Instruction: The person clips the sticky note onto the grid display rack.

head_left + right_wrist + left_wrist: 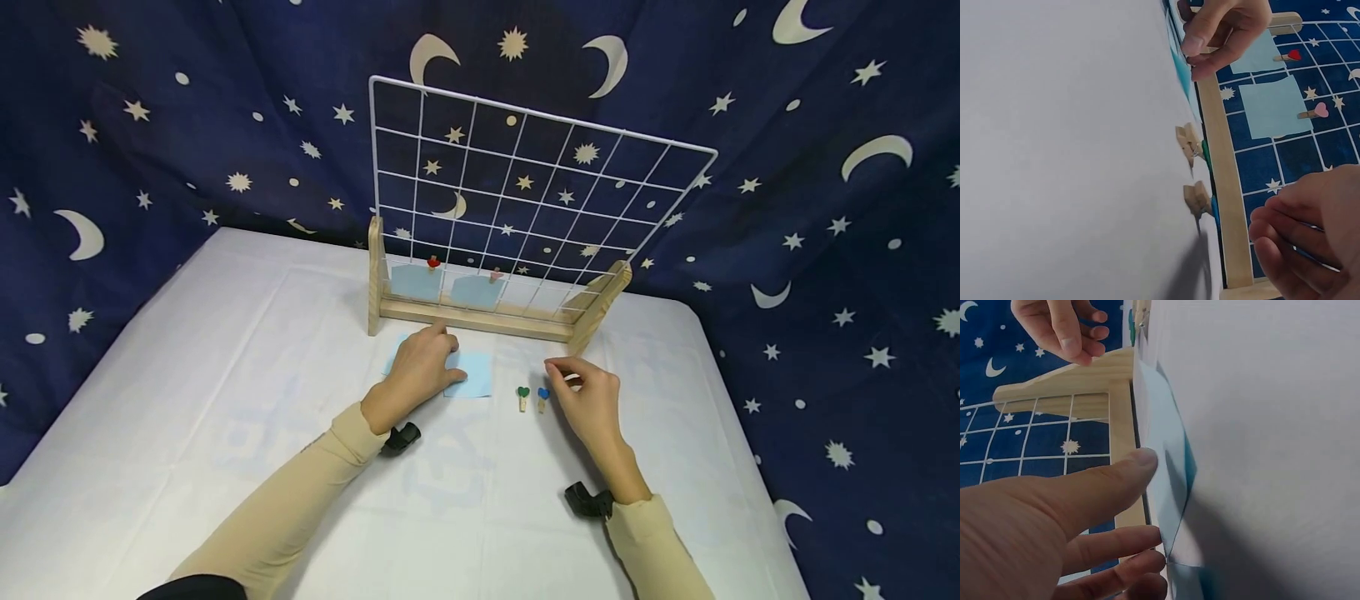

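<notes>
My left hand [418,367] is over two light blue paper sheets on the table, its thumb by the right sheet [475,373]. Most of the left sheet [391,353] is hidden beneath the hand. Just right of two small wooden clothespins, my right hand [591,404] hovers with loosely bent fingers and nothing in them. One clothespin carries a green heart [522,393], the other a blue heart [543,394]. In the left wrist view, the thumb and fingers are apart beside the near sheet [1163,425], with no grip on it visible.
Behind the hands stands a white wire grid [517,156] on a wooden base [480,320]. Two blue sheets hang on it, held by a red-heart clothespin [433,263] and a pink-heart clothespin [495,274]. A starry dark blue curtain [225,100] backs the white-covered table [465,533].
</notes>
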Motion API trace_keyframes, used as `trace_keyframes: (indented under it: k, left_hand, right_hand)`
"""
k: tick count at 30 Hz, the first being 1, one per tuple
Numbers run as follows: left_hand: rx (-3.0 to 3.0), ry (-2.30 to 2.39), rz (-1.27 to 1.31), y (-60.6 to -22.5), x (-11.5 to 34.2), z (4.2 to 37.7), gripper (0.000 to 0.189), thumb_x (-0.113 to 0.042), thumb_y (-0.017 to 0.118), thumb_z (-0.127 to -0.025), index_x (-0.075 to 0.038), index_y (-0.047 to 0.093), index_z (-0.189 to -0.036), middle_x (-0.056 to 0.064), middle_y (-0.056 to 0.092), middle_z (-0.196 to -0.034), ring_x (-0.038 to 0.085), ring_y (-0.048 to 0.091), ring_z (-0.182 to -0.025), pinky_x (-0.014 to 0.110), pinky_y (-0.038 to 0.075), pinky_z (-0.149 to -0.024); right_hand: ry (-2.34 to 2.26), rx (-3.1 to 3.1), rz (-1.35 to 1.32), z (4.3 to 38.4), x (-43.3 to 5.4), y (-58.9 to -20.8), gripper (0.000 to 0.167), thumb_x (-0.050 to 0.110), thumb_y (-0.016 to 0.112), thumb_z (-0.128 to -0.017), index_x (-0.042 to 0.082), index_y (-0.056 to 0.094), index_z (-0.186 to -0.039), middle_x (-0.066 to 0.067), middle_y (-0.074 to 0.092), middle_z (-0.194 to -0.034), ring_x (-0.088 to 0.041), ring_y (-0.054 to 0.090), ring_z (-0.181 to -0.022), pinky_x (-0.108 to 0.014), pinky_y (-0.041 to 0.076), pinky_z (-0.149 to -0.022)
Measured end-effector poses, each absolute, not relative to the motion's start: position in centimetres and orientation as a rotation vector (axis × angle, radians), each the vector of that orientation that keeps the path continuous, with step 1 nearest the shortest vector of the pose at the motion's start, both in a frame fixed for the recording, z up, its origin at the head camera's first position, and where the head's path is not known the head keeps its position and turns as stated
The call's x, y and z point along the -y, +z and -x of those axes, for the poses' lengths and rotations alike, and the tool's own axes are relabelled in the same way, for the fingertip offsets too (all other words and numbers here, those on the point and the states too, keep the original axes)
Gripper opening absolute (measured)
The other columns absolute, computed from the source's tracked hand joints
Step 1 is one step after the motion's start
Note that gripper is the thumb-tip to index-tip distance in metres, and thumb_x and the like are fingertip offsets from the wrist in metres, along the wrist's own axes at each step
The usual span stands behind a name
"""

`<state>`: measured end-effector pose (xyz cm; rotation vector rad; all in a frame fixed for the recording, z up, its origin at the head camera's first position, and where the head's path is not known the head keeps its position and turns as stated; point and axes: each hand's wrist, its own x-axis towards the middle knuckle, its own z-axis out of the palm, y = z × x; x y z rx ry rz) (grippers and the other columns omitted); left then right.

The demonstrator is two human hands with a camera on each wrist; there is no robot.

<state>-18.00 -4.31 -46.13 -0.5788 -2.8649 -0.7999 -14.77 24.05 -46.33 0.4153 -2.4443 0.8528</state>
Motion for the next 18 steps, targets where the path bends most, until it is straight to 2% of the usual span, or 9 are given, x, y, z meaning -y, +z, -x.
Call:
trace_keyframes:
  k: [5,9,13,18]
  left_hand:
    - [2.836,-0.799,0.587,-46.3,4.2,17.6,0.046,-0.025,0.099,-0.072,-0.001,0.078,-0.106,0.012,0.064,-0.105,0.026,0.063,-0.086,0.043,0.057,-0.072]
    - [2.836,-0.814,0.582,-46.5,4.0,17.6,0.045,-0.025,0.099,-0.073,-0.002,0.077,-0.105,0.011,0.062,-0.103,0.025,0.061,-0.084,0.042,0.056,-0.070]
    - [2.844,-0.834,0.556,-46.8,4.0,17.6,0.043,-0.024,0.099,-0.073,-0.004,0.074,-0.102,0.009,0.061,-0.101,0.023,0.059,-0.082,0.040,0.054,-0.069]
    - [2.788,-0.877,0.520,-47.1,4.2,17.6,0.036,-0.015,0.098,-0.073,-0.005,0.073,-0.098,0.007,0.063,-0.101,0.022,0.060,-0.083,0.040,0.054,-0.070]
  right_hand:
    - [0.850,2.472,-0.384,14.1,-24.7,-46.7,0.007,0.008,0.080,-0.092,0.006,0.083,-0.098,-0.007,0.081,-0.091,-0.022,0.076,-0.074,-0.043,0.062,-0.066]
    - [0.870,2.551,-0.358,13.3,-25.2,-47.2,0.016,0.010,0.082,-0.091,0.007,0.082,-0.106,-0.009,0.081,-0.099,-0.025,0.077,-0.083,-0.045,0.062,-0.074]
    - [0.913,2.614,-0.349,12.7,-25.6,-47.8,0.022,0.014,0.082,-0.093,0.008,0.080,-0.114,-0.008,0.079,-0.106,-0.024,0.077,-0.091,-0.043,0.062,-0.081]
    - [0.975,2.630,-0.377,12.4,-25.8,-48.2,0.025,0.016,0.082,-0.093,0.009,0.079,-0.117,-0.005,0.078,-0.111,-0.021,0.075,-0.097,-0.037,0.060,-0.085]
